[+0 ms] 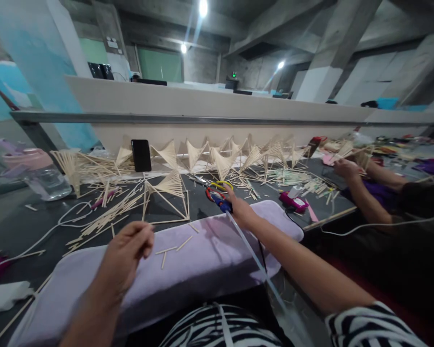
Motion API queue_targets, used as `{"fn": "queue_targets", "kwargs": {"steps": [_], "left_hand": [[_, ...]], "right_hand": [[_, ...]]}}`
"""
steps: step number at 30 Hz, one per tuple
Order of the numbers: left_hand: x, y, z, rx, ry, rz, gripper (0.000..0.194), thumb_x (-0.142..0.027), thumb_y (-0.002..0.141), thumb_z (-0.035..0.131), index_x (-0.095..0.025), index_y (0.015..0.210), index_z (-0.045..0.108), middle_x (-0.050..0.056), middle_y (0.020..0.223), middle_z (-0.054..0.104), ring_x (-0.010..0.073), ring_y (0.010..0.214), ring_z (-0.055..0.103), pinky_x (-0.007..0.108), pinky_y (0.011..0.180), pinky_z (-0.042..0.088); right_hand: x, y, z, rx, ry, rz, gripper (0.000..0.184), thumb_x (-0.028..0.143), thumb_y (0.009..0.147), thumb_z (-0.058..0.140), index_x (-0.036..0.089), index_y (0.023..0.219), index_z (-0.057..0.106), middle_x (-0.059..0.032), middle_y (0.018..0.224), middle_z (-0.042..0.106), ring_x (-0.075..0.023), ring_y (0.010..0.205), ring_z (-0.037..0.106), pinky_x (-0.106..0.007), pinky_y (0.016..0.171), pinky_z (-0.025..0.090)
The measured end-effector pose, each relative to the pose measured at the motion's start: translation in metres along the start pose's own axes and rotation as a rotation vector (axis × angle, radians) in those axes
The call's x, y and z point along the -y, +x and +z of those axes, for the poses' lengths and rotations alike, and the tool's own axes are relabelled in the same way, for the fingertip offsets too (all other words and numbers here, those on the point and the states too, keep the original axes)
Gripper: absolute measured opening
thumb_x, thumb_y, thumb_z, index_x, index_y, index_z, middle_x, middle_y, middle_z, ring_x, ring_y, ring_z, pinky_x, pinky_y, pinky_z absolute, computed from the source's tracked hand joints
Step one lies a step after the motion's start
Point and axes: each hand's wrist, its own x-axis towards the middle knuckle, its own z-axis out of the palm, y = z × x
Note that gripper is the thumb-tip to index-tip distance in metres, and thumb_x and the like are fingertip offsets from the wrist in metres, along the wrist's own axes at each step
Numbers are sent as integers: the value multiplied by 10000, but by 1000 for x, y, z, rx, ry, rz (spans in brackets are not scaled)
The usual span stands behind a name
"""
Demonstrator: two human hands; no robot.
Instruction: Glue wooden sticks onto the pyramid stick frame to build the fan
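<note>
My right hand [241, 211] is closed around a blue glue gun [224, 204]; a long translucent glue stick [251, 250] trails from its back towards me. Just beyond lie scissors with yellow handles [222, 185] and a red-handled tool [214, 194], partly overlapped by the gun. My left hand [128, 248] hovers over the lilac cushioned pad [144, 289], fingers curled together; whatever they may hold is hidden. Several short wooden sticks [166, 250] lie on the pad. Behind it stands a fanned stick frame [166, 195] with a square base.
More fanned stick models [220, 161] line the wall. Loose sticks [108, 217] are piled left, beside a phone [141, 155] and a water jug [47, 176]. A magenta device [293, 202] sits right. Another person's hand [347, 169] holds a stick piece; white cables cross the table.
</note>
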Motion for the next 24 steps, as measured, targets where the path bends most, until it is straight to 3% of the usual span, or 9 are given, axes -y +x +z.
{"fn": "queue_targets", "kwargs": {"steps": [6, 10, 13, 15, 17, 18, 20, 23, 24], "left_hand": [[-23, -24, -50, -183, -19, -23, 279, -232, 619, 708, -211, 846, 546, -36, 517, 554, 84, 436, 438, 163, 405, 329], [-11, -34, -43, -116, 35, -48, 344, -273, 643, 697, -216, 942, 536, -39, 497, 545, 92, 421, 432, 169, 385, 324], [0, -35, -30, 37, 46, -127, 253, -286, 691, 672, -185, 880, 537, -18, 544, 572, 92, 446, 471, 175, 411, 352], [6, -32, -22, 145, 48, -179, 194, -279, 734, 642, -173, 857, 536, -9, 585, 590, 86, 450, 497, 182, 436, 374], [10, -28, -13, 220, 19, -205, 151, -272, 758, 621, -167, 817, 530, -14, 586, 584, 76, 426, 500, 177, 424, 366], [12, -25, -9, 242, -3, -212, 142, -272, 766, 615, -165, 790, 525, -20, 577, 575, 70, 407, 492, 170, 406, 352], [15, -19, 0, 266, -63, -218, 163, -281, 775, 605, -160, 732, 507, -33, 549, 550, 53, 355, 451, 158, 361, 315], [19, -14, 11, 263, -139, -223, 217, -288, 784, 596, -154, 666, 475, -41, 528, 535, 34, 313, 405, 147, 328, 291], [19, -14, 13, 265, -165, -226, 221, -290, 787, 594, -155, 663, 470, -42, 525, 533, 32, 307, 398, 145, 324, 290]], "right_hand": [[-30, 45, 4, 202, -291, -184, 860, 149, 690, 545, 125, 1422, 93, -148, 1088, 612, -254, 924, 582, -333, 786, 406], [-26, 63, 13, 291, -271, -308, 857, 67, 666, 525, 135, 1422, 129, -146, 1146, 582, -233, 1004, 551, -326, 838, 386], [-21, 67, 4, 303, -247, -305, 892, 35, 598, 535, 175, 1413, 201, -146, 1277, 489, -245, 1094, 491, -345, 874, 359], [-16, 62, -7, 222, -168, -232, 745, 46, 593, 527, 186, 1315, 411, -120, 1255, 511, -239, 1075, 492, -334, 865, 357], [-5, 50, -16, 99, -53, -108, 401, 72, 642, 481, 151, 1002, 639, -95, 1022, 628, -205, 923, 545, -297, 790, 380], [4, 41, -18, 61, -13, -54, 257, 87, 673, 445, 135, 800, 663, -82, 845, 645, -185, 804, 556, -281, 725, 390], [27, 18, -18, 30, 38, 5, 268, 91, 704, 362, 138, 553, 579, -48, 602, 566, -151, 618, 513, -260, 600, 372], [74, -23, -10, 48, 186, 15, 249, 82, 661, 354, 159, 457, 473, 13, 468, 430, -101, 495, 431, -215, 493, 326], [90, -35, -6, 60, 398, 29, 222, 87, 660, 377, 157, 479, 485, 23, 472, 425, -95, 505, 436, -204, 495, 332]]}}
